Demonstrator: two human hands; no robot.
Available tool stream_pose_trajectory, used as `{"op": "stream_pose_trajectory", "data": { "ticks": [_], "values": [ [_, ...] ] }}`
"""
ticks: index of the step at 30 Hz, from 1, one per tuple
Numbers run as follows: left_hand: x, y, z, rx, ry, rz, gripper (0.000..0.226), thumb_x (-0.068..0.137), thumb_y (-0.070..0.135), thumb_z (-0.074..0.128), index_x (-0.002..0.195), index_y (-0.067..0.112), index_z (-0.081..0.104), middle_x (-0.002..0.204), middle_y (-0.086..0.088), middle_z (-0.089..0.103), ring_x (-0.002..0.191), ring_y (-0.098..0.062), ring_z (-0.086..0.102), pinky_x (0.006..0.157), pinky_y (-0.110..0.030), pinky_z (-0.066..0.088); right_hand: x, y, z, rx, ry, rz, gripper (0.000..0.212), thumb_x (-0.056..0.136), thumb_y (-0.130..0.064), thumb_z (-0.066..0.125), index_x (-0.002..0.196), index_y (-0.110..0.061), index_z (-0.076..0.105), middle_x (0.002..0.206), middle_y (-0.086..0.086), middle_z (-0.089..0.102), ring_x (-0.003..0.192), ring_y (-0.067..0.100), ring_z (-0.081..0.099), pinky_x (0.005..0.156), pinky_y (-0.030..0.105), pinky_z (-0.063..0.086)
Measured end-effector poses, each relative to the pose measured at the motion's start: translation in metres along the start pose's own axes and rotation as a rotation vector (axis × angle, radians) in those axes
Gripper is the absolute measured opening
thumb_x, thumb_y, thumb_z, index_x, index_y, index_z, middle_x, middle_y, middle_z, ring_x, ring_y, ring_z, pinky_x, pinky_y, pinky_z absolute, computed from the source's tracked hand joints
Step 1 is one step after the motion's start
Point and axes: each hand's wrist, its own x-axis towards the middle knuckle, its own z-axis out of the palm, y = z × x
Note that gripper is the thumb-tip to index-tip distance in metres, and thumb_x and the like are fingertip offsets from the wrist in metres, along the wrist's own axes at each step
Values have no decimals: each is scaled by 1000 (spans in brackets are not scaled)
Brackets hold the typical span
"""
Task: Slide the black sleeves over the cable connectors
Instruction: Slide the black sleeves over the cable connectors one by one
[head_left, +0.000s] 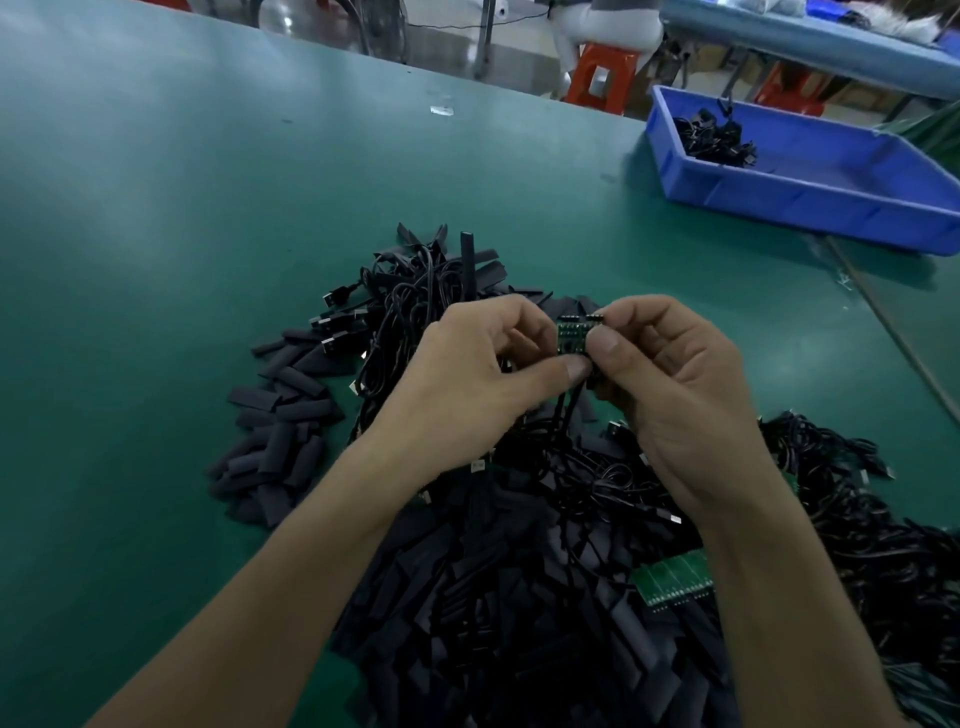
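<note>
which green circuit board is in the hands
The small green circuit board pinched between the left hand and right hand; the longer green board strip lies untouched among black sleeves by the right forearm.

Green matte work table (208, 182), wide, soft glare across its far left part. Blue plastic bin (810, 202) at the table's far right. Beyond the far edge: pale grey floor (447, 47), orange plastic stool (602, 78), upright metal post (487, 36). Second table (805, 47), light blue top, upper right; further orange stool (789, 88) beneath it.
</note>
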Motion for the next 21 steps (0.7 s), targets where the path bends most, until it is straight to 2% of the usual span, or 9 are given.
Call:
{"op": "stream_pose_trajectory", "data": {
  "ticks": [2,4,7,10,13,16,19,21],
  "values": [
    [2,-2,1,-144,1,-3,19,81,25,84,84,16,67,73,-2,68,66,-11,59,66,-30,53,1,0,3,46,-20,27,7,82,-28,73,83,-35,71,79,-11,65,72,6,57,65,20,49],
    [3,-3,2,-239,-1,-2,19,77,20,85,79,17,66,71,1,64,66,-9,56,65,-25,51,1,0,5,82,-44,59,9,85,-27,71,81,-35,71,79,-11,64,72,5,56,64,19,48],
    [3,0,0,-314,-32,-52,20,69,31,83,74,21,66,64,9,59,53,-3,50,49,-14,43,0,0,9,177,-63,117,12,87,-24,67,79,-33,71,79,-8,63,76,7,56,71,23,52],
    [3,-1,-3,-377,-73,-97,26,68,35,80,78,14,68,62,5,57,38,-2,38,35,-13,31,-1,-2,12,312,-71,151,4,81,-28,71,80,-25,73,81,-3,65,78,9,59,78,24,56],
    [4,0,-7,-413,-120,-116,37,68,35,80,87,4,71,70,-2,60,38,-5,34,34,-13,30,-2,-2,13,370,-101,183,7,84,-22,68,83,-18,74,86,3,67,81,13,62,82,27,57],
    [2,4,-9,-428,-158,-85,28,71,33,79,84,10,73,72,-1,63,40,-4,37,36,-12,32,-3,-2,13,470,-131,228,9,87,-20,65,86,-17,74,85,3,69,76,10,64,75,25,58],
    [2,7,-16,-385,-89,-24,10,78,33,73,72,25,71,61,13,57,46,1,41,43,-8,36,-1,2,8,500,-16,261,1,85,-20,68,85,-19,69,79,0,64,68,9,59,62,22,53],
    [4,8,-23,-395,12,22,14,81,38,69,74,26,68,65,14,58,56,-1,47,50,-12,43,3,10,-3,288,180,289,6,90,-17,66,86,-20,64,76,-2,62,67,9,56,57,19,48]
  ]
}}
